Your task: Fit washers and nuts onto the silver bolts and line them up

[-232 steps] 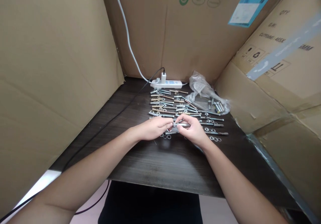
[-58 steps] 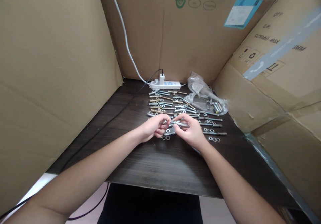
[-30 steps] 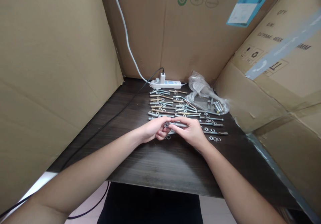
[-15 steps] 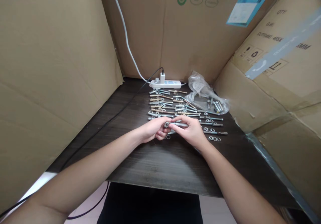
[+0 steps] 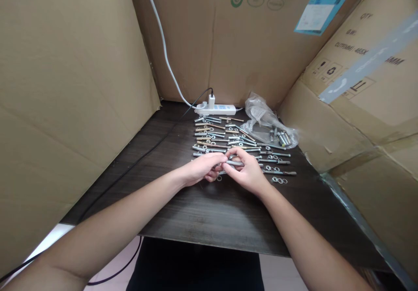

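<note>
Between both hands, just above the table, is a silver anchor bolt [image 5: 235, 163], held roughly level. My right hand [image 5: 248, 172] is closed on its shaft, thumb and fingers pinching it. My left hand [image 5: 203, 168] is closed round the bolt's left end, its fingertips touching those of the right. The left fingers cover that end, so any nut there is hidden. Rows of metal bolts [image 5: 214, 146] with loose nuts and washers lie behind the hands. A washer [image 5: 219, 178] lies just below the left fingers.
Several nuts and washers [image 5: 280, 180] lie right of my right hand. Behind are a clear plastic bag [image 5: 261, 110] of metal parts and a white power strip [image 5: 219, 109]. A black cable [image 5: 153, 146] crosses the dark table [image 5: 196, 217]. Cardboard walls [image 5: 189, 43] enclose three sides.
My left fingers have rolled over the bolt's left end, covering the nut that showed there half a second ago. My right hand has barely moved and keeps its hold.
</note>
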The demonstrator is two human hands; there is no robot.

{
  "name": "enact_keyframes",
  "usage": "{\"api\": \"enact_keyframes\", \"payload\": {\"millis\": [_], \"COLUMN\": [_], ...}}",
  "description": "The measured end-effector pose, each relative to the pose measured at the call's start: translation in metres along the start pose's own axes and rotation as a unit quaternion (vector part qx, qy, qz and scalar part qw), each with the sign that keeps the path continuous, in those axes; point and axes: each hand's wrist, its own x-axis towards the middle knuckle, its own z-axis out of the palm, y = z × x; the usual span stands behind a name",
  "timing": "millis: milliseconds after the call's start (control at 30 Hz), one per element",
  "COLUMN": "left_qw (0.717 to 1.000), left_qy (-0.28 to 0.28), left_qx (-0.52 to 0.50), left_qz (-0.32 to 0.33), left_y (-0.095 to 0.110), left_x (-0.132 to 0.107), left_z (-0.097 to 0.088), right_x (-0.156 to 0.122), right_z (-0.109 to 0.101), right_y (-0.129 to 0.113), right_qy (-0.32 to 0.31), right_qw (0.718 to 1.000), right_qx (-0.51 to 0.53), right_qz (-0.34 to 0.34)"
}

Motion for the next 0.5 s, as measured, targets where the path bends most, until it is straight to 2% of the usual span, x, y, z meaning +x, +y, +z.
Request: {"api": "enact_keyframes", "payload": {"millis": [100, 167, 367, 500], "left_qw": [0.998, 0.990, 0.928, 0.905], "left_qy": [-0.008, 0.008, 0.068, 0.071], "left_qx": [0.059, 0.122, 0.317, 0.381], "left_qz": [0.036, 0.065, 0.182, 0.176], "left_y": [0.001, 0.001, 0.011, 0.022], "left_x": [-0.001, 0.000, -0.004, -0.012], "left_z": [-0.001, -0.003, -0.008, -0.012], "right_x": [-0.001, -0.001, 0.000, 0.000], "right_z": [0.000, -0.001, -0.004, -0.005], "right_y": [-0.001, -0.001, 0.000, -0.002], "right_qy": [-0.023, -0.035, -0.017, -0.023], "right_qw": [1.000, 0.999, 1.000, 0.998], "right_qx": [0.019, 0.033, -0.003, -0.057], "right_qz": [0.006, 0.010, 0.011, -0.002]}}
